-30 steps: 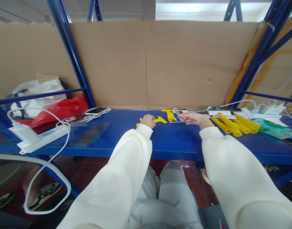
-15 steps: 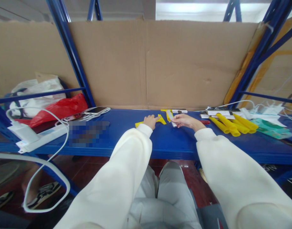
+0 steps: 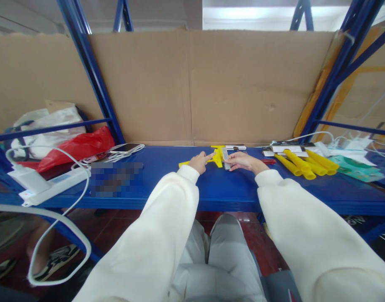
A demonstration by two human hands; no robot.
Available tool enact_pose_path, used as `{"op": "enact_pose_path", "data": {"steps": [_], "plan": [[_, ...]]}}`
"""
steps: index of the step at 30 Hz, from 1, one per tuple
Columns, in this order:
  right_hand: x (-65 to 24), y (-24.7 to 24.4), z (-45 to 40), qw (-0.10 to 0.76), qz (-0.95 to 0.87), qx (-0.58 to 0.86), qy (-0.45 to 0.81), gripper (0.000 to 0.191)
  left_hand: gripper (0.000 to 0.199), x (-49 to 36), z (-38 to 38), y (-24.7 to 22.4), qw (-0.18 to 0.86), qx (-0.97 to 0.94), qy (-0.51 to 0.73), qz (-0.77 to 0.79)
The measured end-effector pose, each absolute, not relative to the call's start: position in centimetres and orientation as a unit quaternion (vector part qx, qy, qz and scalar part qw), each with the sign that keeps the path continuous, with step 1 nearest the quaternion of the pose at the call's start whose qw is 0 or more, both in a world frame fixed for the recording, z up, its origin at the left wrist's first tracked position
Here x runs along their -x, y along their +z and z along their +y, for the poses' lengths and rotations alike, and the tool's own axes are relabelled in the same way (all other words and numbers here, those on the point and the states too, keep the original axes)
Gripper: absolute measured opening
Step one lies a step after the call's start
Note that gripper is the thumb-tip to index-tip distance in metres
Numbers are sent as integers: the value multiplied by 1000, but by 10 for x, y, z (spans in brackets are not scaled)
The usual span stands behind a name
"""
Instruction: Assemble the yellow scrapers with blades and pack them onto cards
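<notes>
My left hand (image 3: 198, 162) is closed around the handle of a yellow T-shaped tool (image 3: 218, 159), its index finger stretched along toward the wide head. The handle's end sticks out left of the hand. Between thumb and fingers, my right hand (image 3: 241, 161) pinches a narrow whitish-grey strip (image 3: 226, 159). The strip stands upright against the right edge of the yellow head; whether it is fitted into it I cannot tell. More yellow plastic shows just behind the head, partly hidden.
Several yellow tapered tubes (image 3: 316, 167) lie to the right, near white strips (image 3: 288, 149), a red-handled item (image 3: 269, 161) and a green packet (image 3: 352, 168). Left are a phone (image 3: 126, 147), a power strip (image 3: 58, 182) and a red bag (image 3: 82, 147). Cardboard (image 3: 242, 84) stands behind.
The yellow head and the strip have come together, with the strip turned more upright. My left index finger has straightened toward the head. The view has shifted slightly.
</notes>
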State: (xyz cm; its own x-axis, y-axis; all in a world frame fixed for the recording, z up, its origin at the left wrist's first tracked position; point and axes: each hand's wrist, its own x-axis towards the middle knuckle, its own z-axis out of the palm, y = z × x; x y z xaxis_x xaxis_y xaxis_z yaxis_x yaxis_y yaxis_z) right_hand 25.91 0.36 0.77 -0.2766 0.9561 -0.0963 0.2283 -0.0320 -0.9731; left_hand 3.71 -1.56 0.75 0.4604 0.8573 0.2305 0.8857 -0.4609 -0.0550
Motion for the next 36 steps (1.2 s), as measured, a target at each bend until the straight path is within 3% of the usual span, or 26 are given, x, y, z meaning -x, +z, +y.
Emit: {"op": "enact_pose_path", "data": {"steps": [9,36], "plan": [[-246,2,1,378,-628,493,468,29,67,-39,-16,7,66,857,-104,-500],[-252,-6,12,335,-713,480,387,39,66,-40,-21,11,84,874,-97,-469]]}}
